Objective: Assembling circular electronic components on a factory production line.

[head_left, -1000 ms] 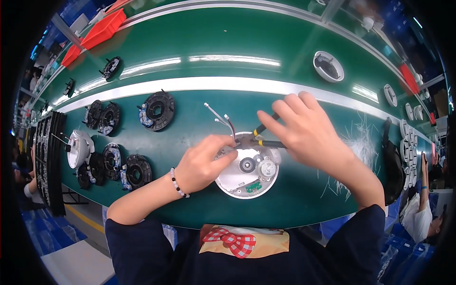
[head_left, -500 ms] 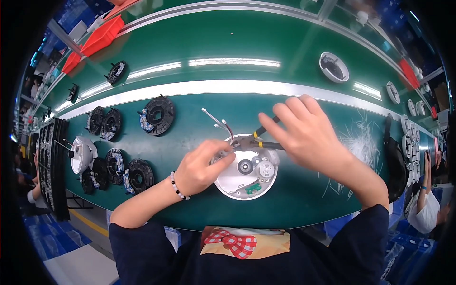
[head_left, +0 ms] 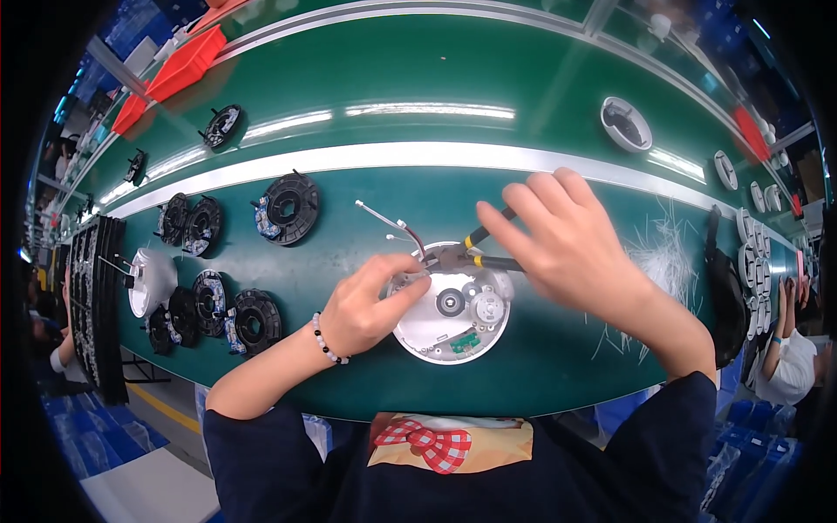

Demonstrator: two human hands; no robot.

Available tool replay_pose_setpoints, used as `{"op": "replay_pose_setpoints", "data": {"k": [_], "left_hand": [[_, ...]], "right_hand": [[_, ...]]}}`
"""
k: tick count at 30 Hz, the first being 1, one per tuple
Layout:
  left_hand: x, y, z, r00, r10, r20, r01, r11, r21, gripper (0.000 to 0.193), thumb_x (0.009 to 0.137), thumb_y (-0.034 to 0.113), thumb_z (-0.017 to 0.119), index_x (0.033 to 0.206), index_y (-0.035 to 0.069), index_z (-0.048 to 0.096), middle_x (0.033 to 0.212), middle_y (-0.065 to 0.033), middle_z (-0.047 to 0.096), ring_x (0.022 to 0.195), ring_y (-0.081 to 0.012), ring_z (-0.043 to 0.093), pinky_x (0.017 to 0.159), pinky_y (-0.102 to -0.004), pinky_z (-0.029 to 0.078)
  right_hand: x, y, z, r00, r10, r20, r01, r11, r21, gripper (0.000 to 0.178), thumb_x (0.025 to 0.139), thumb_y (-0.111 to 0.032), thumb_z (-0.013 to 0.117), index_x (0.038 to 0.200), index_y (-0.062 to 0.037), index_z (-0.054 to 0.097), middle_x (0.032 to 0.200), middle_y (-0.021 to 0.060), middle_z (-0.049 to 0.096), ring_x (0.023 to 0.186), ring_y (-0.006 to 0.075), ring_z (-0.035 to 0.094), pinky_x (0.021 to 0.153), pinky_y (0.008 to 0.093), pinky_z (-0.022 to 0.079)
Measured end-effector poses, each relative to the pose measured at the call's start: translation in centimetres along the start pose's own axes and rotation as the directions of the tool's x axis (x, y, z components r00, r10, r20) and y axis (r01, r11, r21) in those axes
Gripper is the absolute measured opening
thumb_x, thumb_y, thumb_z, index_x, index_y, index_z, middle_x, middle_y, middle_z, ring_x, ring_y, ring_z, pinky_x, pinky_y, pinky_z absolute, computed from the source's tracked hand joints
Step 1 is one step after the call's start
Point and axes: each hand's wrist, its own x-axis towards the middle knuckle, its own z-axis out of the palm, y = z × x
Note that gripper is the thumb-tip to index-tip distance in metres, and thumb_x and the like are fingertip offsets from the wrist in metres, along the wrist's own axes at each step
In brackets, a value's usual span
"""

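Observation:
In front of me a round white plastic housing (head_left: 436,346) lies on the green bench, with a small motor, a gear and a green circuit board inside. My right hand (head_left: 558,248) grips the black-and-yellow handles of cutting pliers (head_left: 495,261), their handles spread. The metal jaws are over the housing's far rim, close to my left fingertips. My left hand (head_left: 370,301) pinches the wires (head_left: 420,242) at the rim; the exact pinch point is hidden behind the fingers. White connectors at the wires' ends stick out away from me, to the left.
Several black ring-shaped parts (head_left: 286,209) with boards lie left, near a white housing (head_left: 153,283) and a black rack (head_left: 94,309). Clear plastic offcuts (head_left: 663,270) pile up right. A green conveyor (head_left: 418,78) beyond carries another white housing (head_left: 626,124). Other people sit at both sides.
The white housing and black parts on the far conveyor have shifted right. The wires' connector end has swung slightly left. Both my hands and the pliers stay at nearly the same place.

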Motion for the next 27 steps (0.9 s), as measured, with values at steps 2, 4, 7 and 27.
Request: {"op": "replay_pose_setpoints", "data": {"k": [2, 4, 7, 27], "left_hand": [[0.1, 0.0, 0.0, 1.0, 0.006, -0.001, -0.006, 1.0, 0.001, 0.033, 0.053, -0.005, 0.063, 0.085, 0.003, 0.063, 0.088, -0.0106, 0.053, 0.074, -0.0226, 0.057, 0.061, -0.0294, 0.049], [0.0, 0.0, 0.2, 1.0, 0.002, -0.005, -0.002, 1.0, 0.001, 0.033, 0.053, -0.006, 0.063, 0.085, 0.003, 0.063, 0.088, -0.0105, 0.053, 0.074, -0.0224, 0.057, 0.061, -0.0296, 0.049], [0.0, -0.1, 0.2, 1.0, 0.0, 0.001, 0.0, 1.0, 0.002, 0.033, 0.053, -0.006, 0.064, 0.085, 0.003, 0.063, 0.089, -0.0104, 0.052, 0.074, -0.0222, 0.057, 0.061, -0.0286, 0.049], [11.9, -10.1, -1.0, 0.959, -0.1, -0.265, 0.064, 0.988, -0.142, 0.016, 0.075, -0.006, 0.055, 0.088, 0.0, 0.062, 0.082, -0.0079, 0.062, 0.076, -0.0136, 0.061, 0.058, -0.0202, 0.047]], "right_hand": [[0.1, 0.0, 0.1, 1.0, -0.013, -0.002, 0.013, 1.0, -0.017, 0.034, 0.059, -0.01, 0.054, 0.092, -0.0023, 0.057, 0.08, 0.0082, 0.046, 0.073, 0.022, 0.045, 0.068, 0.0338, 0.038], [0.4, -0.1, 0.4, 0.999, -0.024, -0.022, 0.024, 1.0, -0.017, 0.032, 0.059, -0.01, 0.054, 0.09, -0.0025, 0.057, 0.077, 0.0072, 0.045, 0.07, 0.0215, 0.045, 0.065, 0.033, 0.037], [0.2, -0.1, 0.4, 0.998, -0.048, 0.036, 0.048, 0.999, -0.009, 0.029, 0.058, -0.01, 0.055, 0.086, -0.0033, 0.056, 0.071, 0.0055, 0.044, 0.065, 0.0207, 0.044, 0.06, 0.0317, 0.036], [-16.5, -8.8, -1.9, 0.65, 0.75, 0.122, -0.702, 0.531, 0.475, 0.048, 0.05, -0.009, 0.071, 0.096, -0.0038, 0.059, 0.081, 0.0099, 0.057, 0.073, 0.0244, 0.055, 0.065, 0.0316, 0.044]]}}
